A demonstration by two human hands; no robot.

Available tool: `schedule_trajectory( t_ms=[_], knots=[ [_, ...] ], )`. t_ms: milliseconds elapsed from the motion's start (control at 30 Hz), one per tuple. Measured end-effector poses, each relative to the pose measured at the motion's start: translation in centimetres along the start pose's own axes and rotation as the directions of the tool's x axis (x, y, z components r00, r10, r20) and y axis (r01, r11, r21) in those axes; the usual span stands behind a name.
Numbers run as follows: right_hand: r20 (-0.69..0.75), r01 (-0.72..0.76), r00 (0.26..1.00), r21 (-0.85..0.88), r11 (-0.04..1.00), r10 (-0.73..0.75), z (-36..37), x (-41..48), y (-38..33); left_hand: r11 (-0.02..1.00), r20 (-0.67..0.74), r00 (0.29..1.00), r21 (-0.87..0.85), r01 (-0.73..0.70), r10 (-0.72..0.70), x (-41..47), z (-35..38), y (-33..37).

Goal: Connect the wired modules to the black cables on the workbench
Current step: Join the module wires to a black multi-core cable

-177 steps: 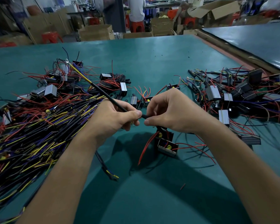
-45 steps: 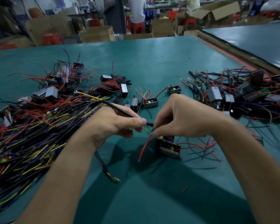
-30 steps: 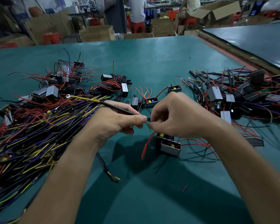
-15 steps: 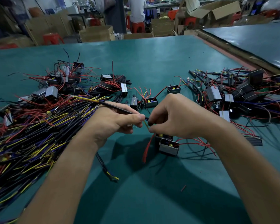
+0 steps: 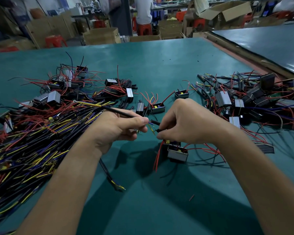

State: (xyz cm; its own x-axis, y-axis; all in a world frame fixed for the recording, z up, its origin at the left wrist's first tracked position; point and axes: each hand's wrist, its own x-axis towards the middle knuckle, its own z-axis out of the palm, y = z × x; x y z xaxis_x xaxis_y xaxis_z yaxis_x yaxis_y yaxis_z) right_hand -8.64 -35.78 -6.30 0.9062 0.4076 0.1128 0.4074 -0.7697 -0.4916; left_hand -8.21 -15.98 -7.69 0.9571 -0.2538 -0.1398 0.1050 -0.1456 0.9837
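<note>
left hand (image 5: 115,131) pinching black cable (image 5: 119,112), right hand (image 5: 185,126) fingers pinching module (image 5: 177,152) wires, both hovering over worktop (image 5: 159,65)

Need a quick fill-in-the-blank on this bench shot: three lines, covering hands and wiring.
1. The left hand pinches a cable whose sheath is ____.
2. The wire hanging beside the module below the right hand is ____.
3. The big pile of loose cables lies to the person's ____.

Missing words: black; red; left.
</note>
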Motion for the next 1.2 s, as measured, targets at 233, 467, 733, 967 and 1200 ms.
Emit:
schedule_trajectory(
  t_ms=[233,467,733,967,1200],
  knots=[
    [0.005,-0.004,1.000,0.096,0.995,0.004,-0.20,-0.01,0.11,1.000,-0.017,1.000,0.025,-0.019,0.019,-0.04,0.17,-0.04],
    [-0.042,-0.003,0.999,0.098,0.995,0.007,0.12,0.11,0.06,1.000,-0.026,0.999,0.013,-0.023,0.024,-0.05,0.31,-0.01],
    [-0.059,-0.020,0.998,0.093,0.995,0.026,0.34,0.08,-0.06,0.999,-0.023,0.999,0.013,-0.038,0.038,-0.13,0.38,-0.01],
    [-0.094,-0.009,0.995,0.116,0.993,0.020,0.51,0.11,-0.17,0.998,-0.026,0.998,0.031,-0.052,0.053,-0.11,0.49,-0.01],
    [-0.113,0.035,0.993,0.107,0.994,-0.022,0.52,0.04,-0.44,0.995,-0.042,0.996,0.055,-0.078,0.080,-0.07,0.09,-0.05]
  ],
)
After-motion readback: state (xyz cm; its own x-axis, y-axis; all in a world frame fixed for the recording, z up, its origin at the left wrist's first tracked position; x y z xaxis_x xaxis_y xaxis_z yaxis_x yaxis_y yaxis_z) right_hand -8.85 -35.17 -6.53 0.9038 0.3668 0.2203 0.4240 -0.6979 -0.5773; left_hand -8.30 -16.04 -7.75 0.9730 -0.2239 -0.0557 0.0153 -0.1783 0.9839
